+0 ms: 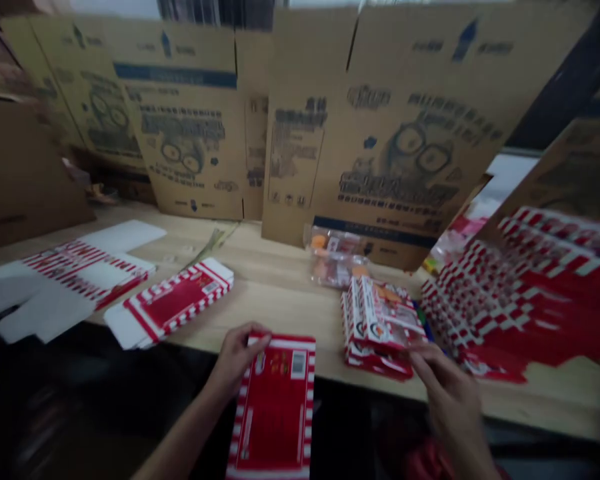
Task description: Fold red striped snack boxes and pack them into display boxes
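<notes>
My left hand [240, 357] is closed on the upper left edge of a flat red box [275, 407] with red-and-white striped borders and a barcode. The box hangs just in front of the table edge, its lower end cut off by the frame. At the right, my right hand [450, 380] has its thumb and fingers closed at the near corner of the top red-and-white printed packet [393, 313] in a small stack. Blur softens that contact. Behind this stack lie clear plastic packs [335, 267] with orange pieces inside.
Folded red-and-white boxes [180, 300] lie on the wooden table [275, 280] at left, beside opened white-flapped cartons [75, 273]. A tall pile of red-and-white boxes [540, 313] stands at right. Large printed cardboard cartons [300, 180] wall the back.
</notes>
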`<move>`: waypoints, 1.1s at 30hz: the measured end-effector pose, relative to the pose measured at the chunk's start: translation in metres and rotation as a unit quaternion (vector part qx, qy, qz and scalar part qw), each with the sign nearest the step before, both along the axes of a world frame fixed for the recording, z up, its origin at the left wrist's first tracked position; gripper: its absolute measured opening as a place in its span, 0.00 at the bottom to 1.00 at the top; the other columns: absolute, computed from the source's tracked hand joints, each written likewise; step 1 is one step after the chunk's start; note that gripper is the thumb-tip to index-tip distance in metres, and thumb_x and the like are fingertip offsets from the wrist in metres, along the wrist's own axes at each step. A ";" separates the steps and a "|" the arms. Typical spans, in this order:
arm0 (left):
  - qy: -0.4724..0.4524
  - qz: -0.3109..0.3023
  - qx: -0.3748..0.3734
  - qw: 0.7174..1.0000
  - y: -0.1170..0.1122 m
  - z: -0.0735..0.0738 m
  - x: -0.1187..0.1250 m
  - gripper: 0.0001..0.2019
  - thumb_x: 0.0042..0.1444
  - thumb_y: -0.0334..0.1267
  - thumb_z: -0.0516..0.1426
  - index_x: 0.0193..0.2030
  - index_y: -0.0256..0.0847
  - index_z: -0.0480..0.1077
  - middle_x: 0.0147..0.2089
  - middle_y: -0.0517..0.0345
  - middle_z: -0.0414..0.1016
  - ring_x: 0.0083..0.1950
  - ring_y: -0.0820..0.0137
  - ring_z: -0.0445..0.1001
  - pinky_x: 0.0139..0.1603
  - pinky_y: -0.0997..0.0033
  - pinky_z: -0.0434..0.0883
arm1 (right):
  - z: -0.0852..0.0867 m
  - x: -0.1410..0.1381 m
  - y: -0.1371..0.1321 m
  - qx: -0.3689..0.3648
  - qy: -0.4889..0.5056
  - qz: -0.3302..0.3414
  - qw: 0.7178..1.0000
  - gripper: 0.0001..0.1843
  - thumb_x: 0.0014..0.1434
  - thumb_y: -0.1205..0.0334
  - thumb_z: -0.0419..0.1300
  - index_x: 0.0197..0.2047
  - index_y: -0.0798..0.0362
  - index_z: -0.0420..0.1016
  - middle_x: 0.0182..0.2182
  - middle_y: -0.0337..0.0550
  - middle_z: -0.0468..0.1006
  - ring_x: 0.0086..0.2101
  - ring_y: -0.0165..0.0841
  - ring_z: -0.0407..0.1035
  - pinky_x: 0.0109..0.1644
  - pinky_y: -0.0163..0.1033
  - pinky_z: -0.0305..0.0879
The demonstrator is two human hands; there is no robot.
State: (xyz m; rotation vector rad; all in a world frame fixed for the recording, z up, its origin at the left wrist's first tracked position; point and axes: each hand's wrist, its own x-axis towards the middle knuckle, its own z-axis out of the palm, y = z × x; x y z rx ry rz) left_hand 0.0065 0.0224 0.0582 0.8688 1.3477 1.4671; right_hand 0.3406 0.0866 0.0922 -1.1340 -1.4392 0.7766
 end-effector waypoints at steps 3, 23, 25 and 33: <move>0.094 -0.119 -0.015 0.988 0.017 0.020 -0.009 0.13 0.44 0.46 0.64 0.29 0.37 0.72 0.26 0.60 0.72 0.27 0.71 0.69 0.29 0.74 0.66 | 0.013 -0.053 0.009 -0.022 -0.135 0.256 0.957 0.15 0.59 0.50 0.62 0.27 0.51 0.75 0.32 0.45 0.75 0.35 0.37 0.70 0.40 0.42 0.66; 0.204 -0.360 0.008 0.910 0.013 0.029 -0.022 0.06 0.50 0.38 0.62 0.30 0.38 0.76 0.28 0.61 0.74 0.29 0.74 0.68 0.31 0.76 0.63 | -0.022 -0.159 0.016 -0.252 -0.235 0.459 0.819 0.28 0.35 0.53 0.76 0.37 0.54 0.71 0.26 0.32 0.73 0.26 0.26 0.65 0.27 0.29 0.57; 0.140 -0.415 0.043 0.898 0.010 0.038 -0.021 0.08 0.50 0.40 0.63 0.31 0.37 0.78 0.30 0.57 0.76 0.31 0.72 0.71 0.33 0.75 0.65 | -0.032 -0.165 0.017 -0.344 -0.192 0.567 0.723 0.33 0.27 0.46 0.77 0.33 0.55 0.70 0.24 0.31 0.71 0.25 0.26 0.63 0.25 0.29 0.58; -0.034 0.073 -0.099 0.992 0.002 -0.008 -0.071 0.17 0.43 0.47 0.67 0.37 0.41 0.74 0.35 0.58 0.77 0.32 0.65 0.76 0.33 0.68 0.73 | -0.018 -0.182 0.106 -0.143 -0.254 0.448 0.845 0.20 0.53 0.47 0.65 0.39 0.56 0.73 0.34 0.40 0.76 0.34 0.30 0.69 0.38 0.33 0.65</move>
